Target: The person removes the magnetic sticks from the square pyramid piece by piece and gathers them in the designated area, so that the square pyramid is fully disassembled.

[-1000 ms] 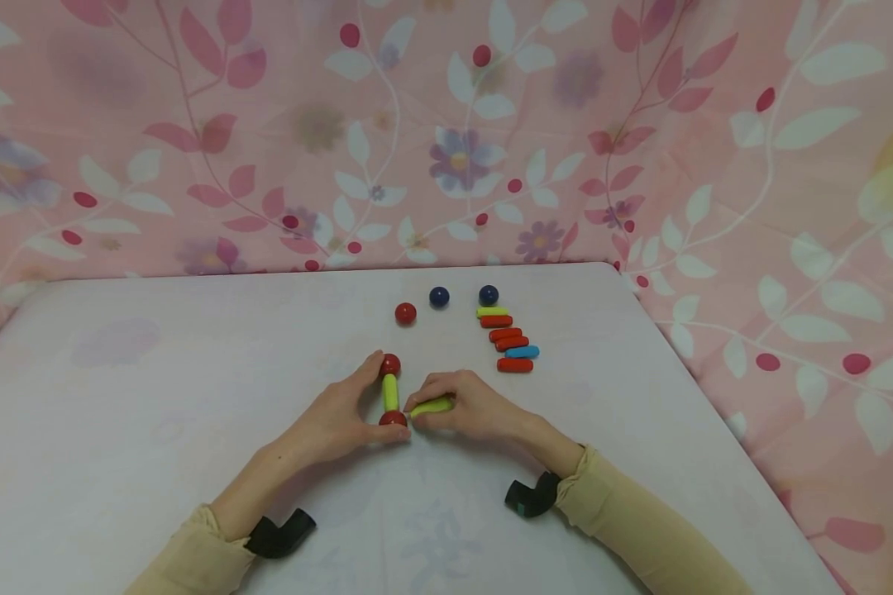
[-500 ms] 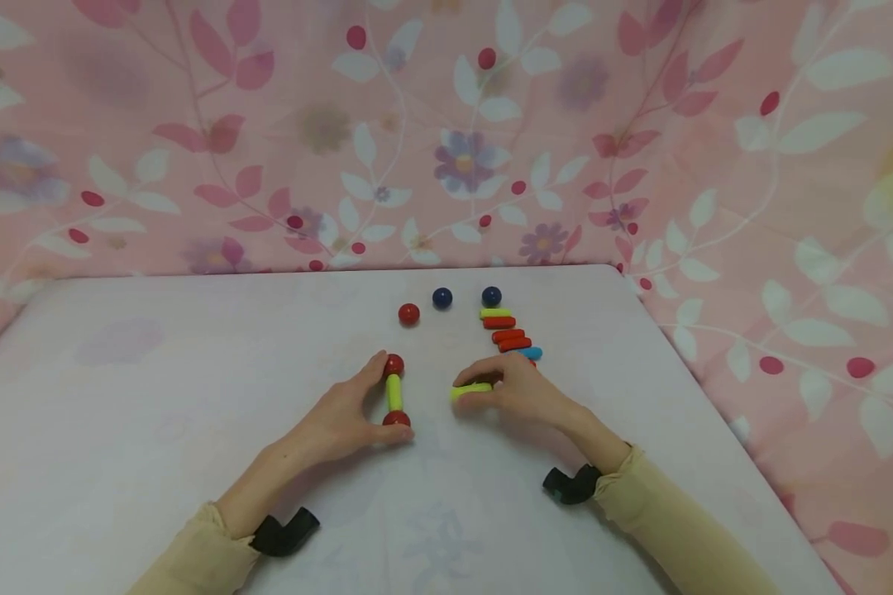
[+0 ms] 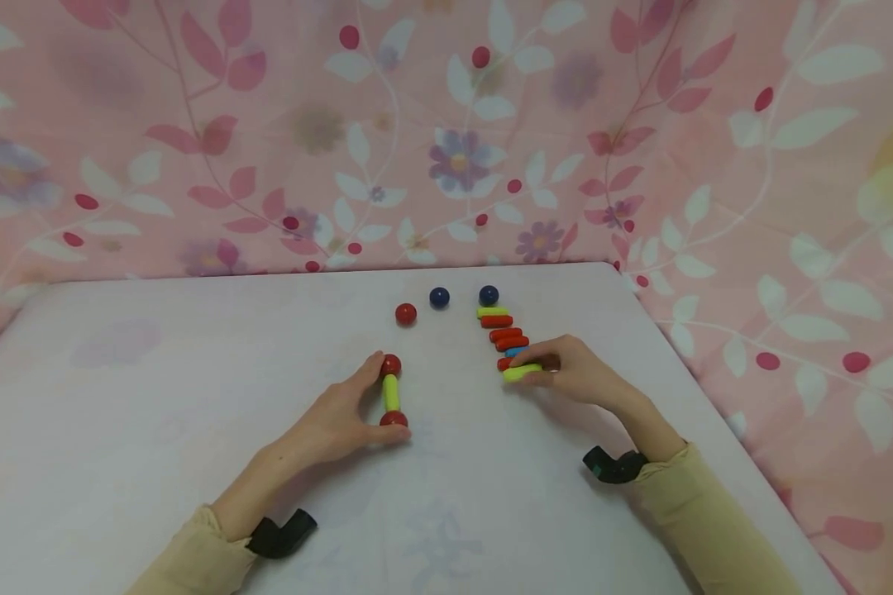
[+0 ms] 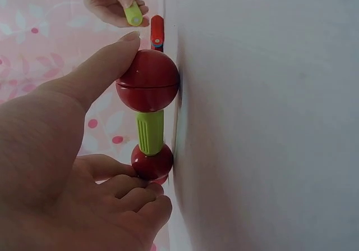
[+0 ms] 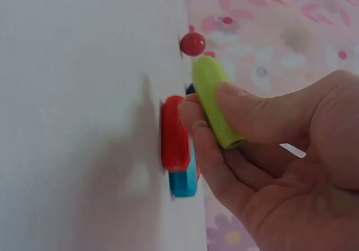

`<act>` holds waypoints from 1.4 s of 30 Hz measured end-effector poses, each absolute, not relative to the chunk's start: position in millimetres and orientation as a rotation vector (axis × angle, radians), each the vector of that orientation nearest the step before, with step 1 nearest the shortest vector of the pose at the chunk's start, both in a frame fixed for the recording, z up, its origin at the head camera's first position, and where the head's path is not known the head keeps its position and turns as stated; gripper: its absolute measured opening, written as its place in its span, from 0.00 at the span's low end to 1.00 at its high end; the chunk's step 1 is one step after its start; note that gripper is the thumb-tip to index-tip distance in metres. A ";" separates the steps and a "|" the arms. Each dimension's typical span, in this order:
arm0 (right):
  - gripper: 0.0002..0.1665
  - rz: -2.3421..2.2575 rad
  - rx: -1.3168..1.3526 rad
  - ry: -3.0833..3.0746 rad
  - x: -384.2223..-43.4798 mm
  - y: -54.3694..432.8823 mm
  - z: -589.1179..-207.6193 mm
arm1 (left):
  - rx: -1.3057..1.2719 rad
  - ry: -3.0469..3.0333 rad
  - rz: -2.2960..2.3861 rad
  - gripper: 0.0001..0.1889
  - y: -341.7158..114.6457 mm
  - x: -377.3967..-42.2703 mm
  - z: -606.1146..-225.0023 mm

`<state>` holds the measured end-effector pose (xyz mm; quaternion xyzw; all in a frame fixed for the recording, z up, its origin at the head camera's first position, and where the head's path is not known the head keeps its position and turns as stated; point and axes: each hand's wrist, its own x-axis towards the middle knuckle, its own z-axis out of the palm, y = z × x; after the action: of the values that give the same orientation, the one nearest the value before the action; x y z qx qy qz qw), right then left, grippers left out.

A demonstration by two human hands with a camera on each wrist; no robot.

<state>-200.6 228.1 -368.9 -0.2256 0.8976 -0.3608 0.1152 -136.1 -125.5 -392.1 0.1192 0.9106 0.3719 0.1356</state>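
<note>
Two red balls [image 3: 390, 364] [image 4: 148, 81] are joined by a yellow-green rod [image 3: 391, 393] into a dumbbell shape on the table. My left hand [image 3: 342, 417] holds it end to end, thumb against the near ball and fingers at the far one. Over on the right, my right hand [image 3: 580, 372] pinches a separate yellow-green rod [image 5: 213, 102] between thumb and fingers. That rod is just above the nearest red rod [image 5: 175, 133] of a row, partly covering it in the head view. Behind it, a blue rod [image 5: 184, 183] is partly hidden by the fingers.
Further back in the row lie more red rods [image 3: 506, 334] and a yellow-green rod [image 3: 492, 312]. Two dark blue balls [image 3: 439, 297] and a loose red ball [image 3: 405, 314] sit near the back of the white table [image 3: 193, 355]. A floral cloth [image 3: 268, 124] hangs behind.
My right hand has moved right and away from the dumbbell shape to the row of rods, carrying the yellow-green rod. My left hand has stayed in place.
</note>
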 end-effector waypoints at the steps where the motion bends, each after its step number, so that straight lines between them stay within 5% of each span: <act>1: 0.15 -1.057 -0.651 2.617 -201.6 230.6 -368.1 | 0.347 2.636 1.080 0.60 -125.4 -136.0 -392.0; 42: 0.14 -1.060 -0.457 2.624 -215.8 250.5 -378.5 | 0.339 2.644 1.080 0.61 -125.0 -135.5 -391.9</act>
<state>-215.8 250.5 -378.5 -0.1579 0.9068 -0.3661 0.1370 -135.5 -125.0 -391.9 0.1170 0.9112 0.3722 0.1323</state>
